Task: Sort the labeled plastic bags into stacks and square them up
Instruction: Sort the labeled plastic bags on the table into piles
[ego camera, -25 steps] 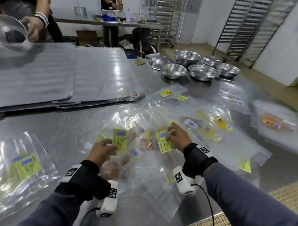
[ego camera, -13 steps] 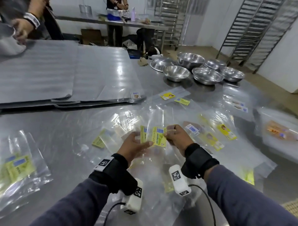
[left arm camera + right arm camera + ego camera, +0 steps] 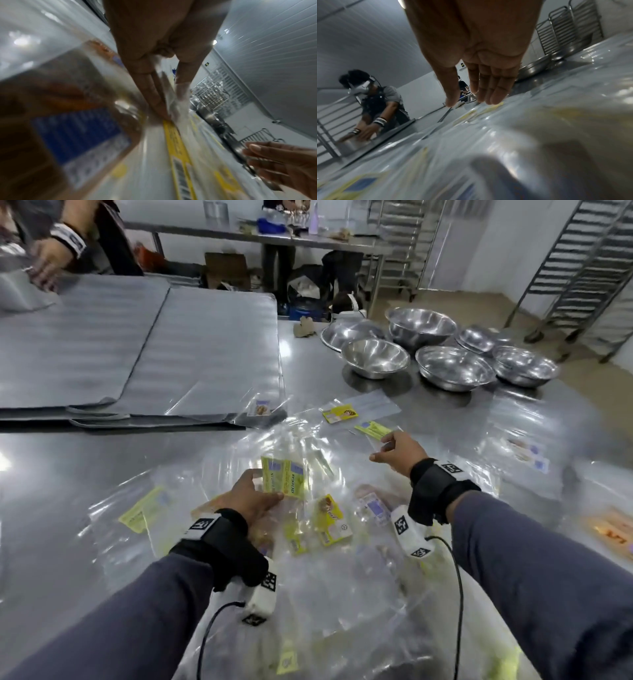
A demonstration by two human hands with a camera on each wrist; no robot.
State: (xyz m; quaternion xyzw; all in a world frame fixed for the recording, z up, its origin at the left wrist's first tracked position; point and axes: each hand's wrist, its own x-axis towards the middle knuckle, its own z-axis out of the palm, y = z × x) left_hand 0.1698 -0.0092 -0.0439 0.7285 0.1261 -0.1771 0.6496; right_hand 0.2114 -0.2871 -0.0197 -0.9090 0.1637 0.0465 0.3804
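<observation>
Clear plastic bags with small labels lie scattered and overlapping on the steel table (image 3: 61, 474). My left hand (image 3: 267, 486) pinches a couple of bags with green labels (image 3: 286, 479) between thumb and fingers, held just above the pile; the left wrist view shows that pinch on the clear film (image 3: 171, 97). My right hand (image 3: 383, 448) hovers with straight fingers just short of another green-labelled bag (image 3: 371, 429) and holds nothing (image 3: 471, 100). A yellow-labelled bag (image 3: 330, 520) lies between my wrists.
Several steel bowls (image 3: 375, 357) stand at the back right. Grey ribbed sheets (image 3: 137, 347) cover the back left, where another person's hand (image 3: 51, 258) works. More bags lie at the right (image 3: 524, 450), and an orange-labelled stack (image 3: 613, 532) sits at the right edge.
My right hand let go of the green-labelled bags and moved right and farther out toward another green label. My left hand kept the bags.
</observation>
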